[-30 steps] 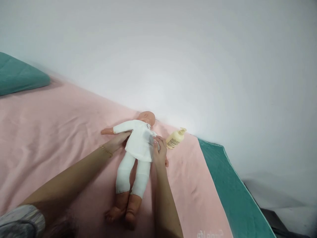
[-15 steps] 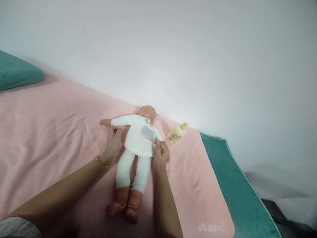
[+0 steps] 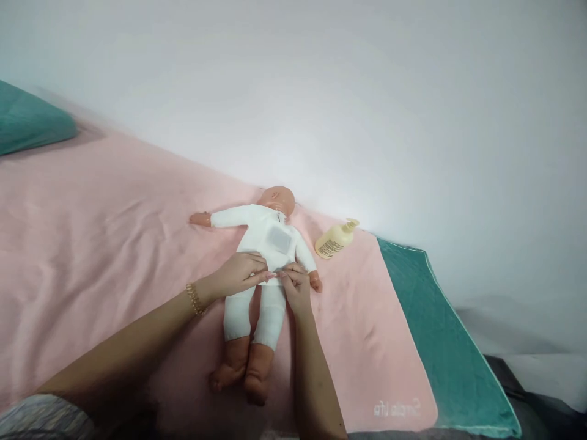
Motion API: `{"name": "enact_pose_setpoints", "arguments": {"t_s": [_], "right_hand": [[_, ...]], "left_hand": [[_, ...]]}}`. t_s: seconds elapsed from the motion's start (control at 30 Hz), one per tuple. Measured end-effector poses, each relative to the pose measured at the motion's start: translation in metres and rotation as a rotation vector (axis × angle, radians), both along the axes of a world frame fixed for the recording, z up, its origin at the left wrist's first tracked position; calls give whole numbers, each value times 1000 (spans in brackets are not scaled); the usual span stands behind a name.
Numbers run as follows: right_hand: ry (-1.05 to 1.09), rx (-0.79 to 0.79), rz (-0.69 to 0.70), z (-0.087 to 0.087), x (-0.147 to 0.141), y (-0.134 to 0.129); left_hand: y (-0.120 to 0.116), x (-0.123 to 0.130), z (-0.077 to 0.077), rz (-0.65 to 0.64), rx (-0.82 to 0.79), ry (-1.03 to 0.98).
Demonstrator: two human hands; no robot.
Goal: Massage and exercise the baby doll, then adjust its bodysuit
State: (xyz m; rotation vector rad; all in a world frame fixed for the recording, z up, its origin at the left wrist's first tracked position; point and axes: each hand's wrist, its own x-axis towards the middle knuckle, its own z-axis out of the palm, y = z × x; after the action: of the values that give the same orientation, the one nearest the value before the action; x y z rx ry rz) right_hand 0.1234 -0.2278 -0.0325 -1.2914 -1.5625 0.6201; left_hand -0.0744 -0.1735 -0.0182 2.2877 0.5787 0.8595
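The doll point(image 3: 275, 260) lies on the pink sheet point(image 3: 348, 330), feet near, left of the bottle point(image 3: 336, 240). The fingers of my right hand point(image 3: 297, 290) pinch its shirt point(image 3: 257, 229) near the hem; my left hand point(image 3: 236, 275) lies across it, whether gripping I cannot tell.

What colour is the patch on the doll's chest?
The patch is grey, clearest in the head view.

Open blanket point(image 3: 137, 238) left of doll point(image 3: 258, 235), bottle point(image 3: 334, 240) at right, wall point(image 3: 321, 116) behind

Forearms point(image 3: 132, 340) stretched forward, hands point(image 3: 239, 274) close together, right fingers point(image 3: 296, 269) bent
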Motion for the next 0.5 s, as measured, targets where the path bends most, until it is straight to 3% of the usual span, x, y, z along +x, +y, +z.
{"name": "enact_pose_setpoints", "arguments": {"t_s": [0.2, 0.37, 0.5], "right_hand": [[37, -42, 22, 1, -3, 7], [-7, 13, -27, -1, -3, 1], [-12, 78, -81, -4, -2, -1]], "left_hand": [[2, 6, -3, 62, -12, 66], [1, 2, -2, 108, -102, -111], [2, -1, -3, 175, -73, -233]]}}
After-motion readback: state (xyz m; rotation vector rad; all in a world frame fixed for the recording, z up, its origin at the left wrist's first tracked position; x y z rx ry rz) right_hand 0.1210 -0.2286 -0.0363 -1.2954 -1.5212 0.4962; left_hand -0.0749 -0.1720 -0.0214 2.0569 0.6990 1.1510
